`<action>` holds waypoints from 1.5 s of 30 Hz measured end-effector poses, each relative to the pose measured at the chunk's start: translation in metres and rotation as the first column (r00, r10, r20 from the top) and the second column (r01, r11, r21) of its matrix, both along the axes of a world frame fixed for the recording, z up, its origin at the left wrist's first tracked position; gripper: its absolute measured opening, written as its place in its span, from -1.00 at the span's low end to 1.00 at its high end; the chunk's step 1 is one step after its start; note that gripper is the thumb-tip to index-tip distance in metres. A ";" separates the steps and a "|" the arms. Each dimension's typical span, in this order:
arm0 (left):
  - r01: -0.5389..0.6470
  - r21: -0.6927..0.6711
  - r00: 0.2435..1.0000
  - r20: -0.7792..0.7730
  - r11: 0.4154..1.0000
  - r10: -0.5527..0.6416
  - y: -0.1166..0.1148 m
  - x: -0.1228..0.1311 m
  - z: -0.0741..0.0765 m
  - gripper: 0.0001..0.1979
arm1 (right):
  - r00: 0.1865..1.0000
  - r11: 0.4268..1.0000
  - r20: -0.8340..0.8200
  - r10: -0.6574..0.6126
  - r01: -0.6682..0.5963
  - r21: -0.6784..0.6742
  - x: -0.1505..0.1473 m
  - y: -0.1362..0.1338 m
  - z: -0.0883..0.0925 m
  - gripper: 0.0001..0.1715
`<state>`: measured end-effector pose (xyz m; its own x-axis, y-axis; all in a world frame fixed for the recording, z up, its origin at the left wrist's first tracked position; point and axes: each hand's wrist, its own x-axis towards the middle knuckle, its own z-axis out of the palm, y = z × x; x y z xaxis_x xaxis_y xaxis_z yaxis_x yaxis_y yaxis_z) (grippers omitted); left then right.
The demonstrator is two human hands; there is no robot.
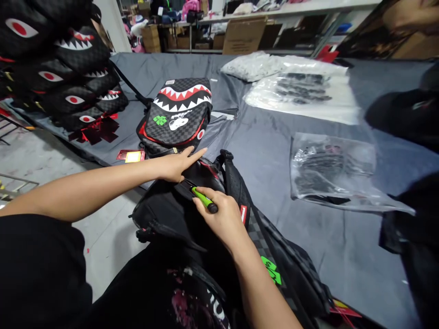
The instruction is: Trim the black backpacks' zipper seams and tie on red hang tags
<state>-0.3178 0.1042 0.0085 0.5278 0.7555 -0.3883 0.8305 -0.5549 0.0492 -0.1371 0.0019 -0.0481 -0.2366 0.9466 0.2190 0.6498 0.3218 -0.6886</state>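
A black backpack [164,210] lies across my lap and the table edge, its dark back side up and a checkered panel showing at the right. My left hand [174,165] rests on its upper edge, fingers stretched out and spread, thumb close to the tool's tip. Held in my right hand [222,214] is a screwdriver-like tool [205,199] with a green and black handle. Its thin dark shaft points toward my left thumb; what the tip touches is hidden. Just beyond my left hand sits a checkered shark-mouth backpack [181,112].
Stacked shark-face bags [51,77] stand at the left. A red and yellow tag [132,156] lies near the table edge. Clear plastic packages [302,87] and a bagged dark item [332,169] lie on the grey-covered table [267,141]. Another person's dark sleeve [411,228] is at the right.
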 end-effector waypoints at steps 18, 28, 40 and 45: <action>-0.061 0.148 0.977 -0.194 0.987 0.089 0.009 0.026 -0.019 0.39 | 0.995 0.995 0.025 -0.097 0.097 0.004 -0.016 0.017 -0.018 -0.70; 0.039 -0.055 0.976 -0.211 0.998 -0.050 0.019 0.019 -0.002 0.08 | 0.995 0.997 -0.070 -0.070 0.072 0.024 -0.013 0.014 -0.016 -0.72; 0.043 -0.124 0.982 -0.176 0.991 -0.065 0.029 0.017 -0.001 0.07 | 0.997 0.996 0.073 0.001 0.006 -0.085 -0.008 0.019 -0.009 -0.75; 0.029 -0.100 0.989 -0.141 0.995 -0.043 0.028 0.016 -0.004 0.11 | 0.996 0.998 0.076 -0.041 0.044 -0.040 -0.009 0.020 -0.014 -0.74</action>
